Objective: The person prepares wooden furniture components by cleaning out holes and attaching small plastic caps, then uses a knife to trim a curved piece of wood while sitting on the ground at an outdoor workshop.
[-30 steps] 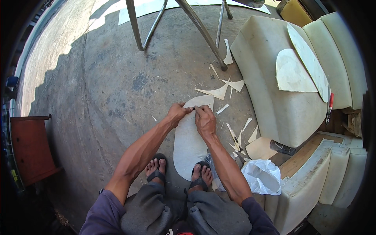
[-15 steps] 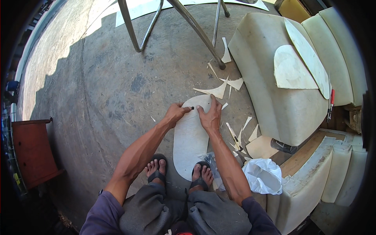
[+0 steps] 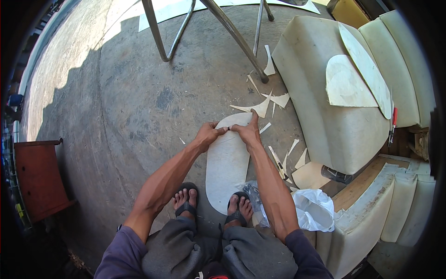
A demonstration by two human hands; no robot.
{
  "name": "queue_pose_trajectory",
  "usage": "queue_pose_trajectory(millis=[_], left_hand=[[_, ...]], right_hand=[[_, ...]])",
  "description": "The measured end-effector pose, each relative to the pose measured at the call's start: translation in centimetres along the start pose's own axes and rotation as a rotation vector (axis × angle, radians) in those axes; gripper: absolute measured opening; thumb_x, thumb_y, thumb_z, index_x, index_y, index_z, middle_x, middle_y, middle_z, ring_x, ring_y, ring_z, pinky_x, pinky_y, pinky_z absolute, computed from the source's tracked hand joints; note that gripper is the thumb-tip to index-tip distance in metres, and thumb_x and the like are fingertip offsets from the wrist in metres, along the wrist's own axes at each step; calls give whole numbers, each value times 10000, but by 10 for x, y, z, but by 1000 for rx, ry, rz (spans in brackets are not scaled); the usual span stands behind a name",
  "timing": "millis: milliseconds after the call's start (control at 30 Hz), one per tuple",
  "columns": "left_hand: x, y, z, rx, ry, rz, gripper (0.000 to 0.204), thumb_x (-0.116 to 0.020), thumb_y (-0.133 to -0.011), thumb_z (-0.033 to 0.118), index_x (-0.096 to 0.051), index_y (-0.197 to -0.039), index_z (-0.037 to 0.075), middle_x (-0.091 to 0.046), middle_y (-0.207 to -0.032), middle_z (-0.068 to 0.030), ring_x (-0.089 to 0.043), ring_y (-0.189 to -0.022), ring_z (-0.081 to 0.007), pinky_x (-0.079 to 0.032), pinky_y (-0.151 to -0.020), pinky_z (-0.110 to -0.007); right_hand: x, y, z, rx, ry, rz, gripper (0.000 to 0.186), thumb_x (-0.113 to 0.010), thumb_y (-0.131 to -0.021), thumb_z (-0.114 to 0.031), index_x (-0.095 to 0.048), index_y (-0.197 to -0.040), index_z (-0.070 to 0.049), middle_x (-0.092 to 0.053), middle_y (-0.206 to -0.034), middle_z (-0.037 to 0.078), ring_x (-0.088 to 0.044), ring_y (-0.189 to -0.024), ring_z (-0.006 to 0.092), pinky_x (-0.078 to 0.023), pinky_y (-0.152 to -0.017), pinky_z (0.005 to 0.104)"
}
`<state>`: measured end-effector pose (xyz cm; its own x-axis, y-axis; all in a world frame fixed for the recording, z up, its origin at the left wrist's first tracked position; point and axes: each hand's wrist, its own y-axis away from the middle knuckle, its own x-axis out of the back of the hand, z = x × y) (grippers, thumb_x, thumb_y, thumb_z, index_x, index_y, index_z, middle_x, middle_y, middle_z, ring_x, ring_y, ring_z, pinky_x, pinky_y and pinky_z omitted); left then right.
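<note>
A long pale board (image 3: 226,160) with rounded ends, thin like plywood, lies between my feet and reaches away from me. At its far part, my left hand (image 3: 210,136) grips the left edge, thumb on top and the other fingers mostly hidden. Across from it, my right hand (image 3: 248,132) holds the right edge, its index finger stretched toward the far rim. The two thumb tips meet at a small black piece (image 3: 228,128) on the board, largely covered by them; its kind is too small to tell. A small dark hole shows near the right index finger.
Pale cut scraps (image 3: 260,108) lie beyond and right of the board. A cream padded seat (image 3: 311,93) carries two cut pieces. Near my right forearm sits a white plastic bag (image 3: 315,209). Metal legs (image 3: 232,35) stand at the far side, a red-brown metal box (image 3: 41,179) at left.
My right thumb has moved left across the board to the small black piece, meeting the left thumb. The left hand and the board have hardly moved.
</note>
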<state>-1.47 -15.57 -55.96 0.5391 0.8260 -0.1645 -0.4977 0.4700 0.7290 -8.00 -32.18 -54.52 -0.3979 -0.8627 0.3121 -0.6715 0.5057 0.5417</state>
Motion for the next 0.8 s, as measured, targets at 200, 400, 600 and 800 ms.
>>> queue_pose_trajectory(millis=[200, 400, 600, 800], left_hand=[[1, -3, 0, -11, -46, 12, 306, -714, -954, 164, -690, -1161, -60, -739, -966, -126, -700, -756, -172, -568, -679, -315], [-1, 2, 4, -25, -70, -15, 320, -721, -948, 170, -693, -1169, -60, -743, -970, -126, -700, -762, -171, -561, -696, -314], [-1, 2, 5, -7, -129, 4, 345, -728, -939, 180, -687, -1174, -70, -743, -973, -135, -702, -756, -178, -560, -683, -318], [2, -2, 3, -49, -15, -61, 359, -730, -927, 176, -678, -1176, -77, -738, -974, -142, -705, -757, -180, -566, -667, -311]], right_hand=[[-5, -4, -1, -33, 13, 32, 1091, -825, -643, -76, -226, -1554, -47, -545, -1367, 277, -581, -1247, 378, -497, -1043, 410], [2, 2, -5, -62, -39, 4, 992, -796, -704, -96, -267, -1542, -55, -556, -1367, 290, -579, -1262, 396, -473, -1071, 421], [5, 9, 0, -19, -16, -7, 872, -748, -847, -130, -269, -1576, -154, -565, -1377, 256, -605, -1222, 360, -500, -1024, 419], [-1, 6, 11, 90, 16, 45, 876, -746, -876, -133, -246, -1594, -160, -534, -1430, 268, -587, -1263, 359, -489, -1042, 423]])
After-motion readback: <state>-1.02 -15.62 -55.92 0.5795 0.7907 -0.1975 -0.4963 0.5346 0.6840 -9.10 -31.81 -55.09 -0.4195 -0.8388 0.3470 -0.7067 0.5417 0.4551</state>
